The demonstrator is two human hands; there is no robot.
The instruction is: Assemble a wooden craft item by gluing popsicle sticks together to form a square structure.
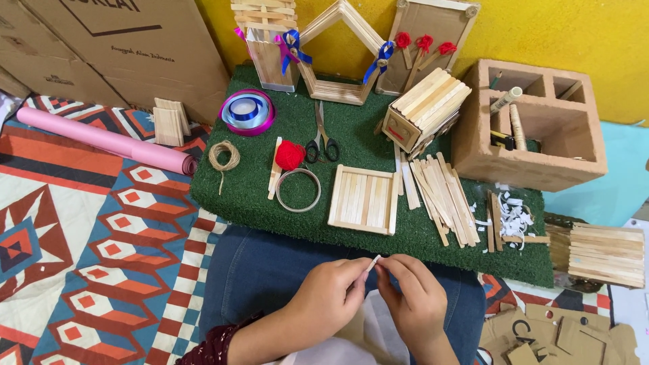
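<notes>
Two hands meet at six o'clock over a lap in blue jeans (pixel 270 270). The left hand (pixel 328 294) and the right hand (pixel 414 297) are drawn together, fingertips pinching a small pale strip (pixel 374 263) between them; it is too small to tell whether it is paper or wood, and most of it is hidden by the fingers. Both forearms are cut off by the bottom edge.

At twelve o'clock from the hands lies a green mat (pixel 270 189) bearing a square panel of wooden sticks (pixel 363 200), touching the mat flat. At one o'clock is a loose heap of sticks (pixel 439 196), with white scraps (pixel 515 217) beside it. At eleven o'clock sit a metal ring (pixel 298 190), a red ball of yarn (pixel 290 155) and scissors (pixel 322 138).

A hollow block (pixel 534 162) at two o'clock holds items deep in its compartments, hard to make out. A pink roll (pixel 101 138) lies at ten o'clock.
</notes>
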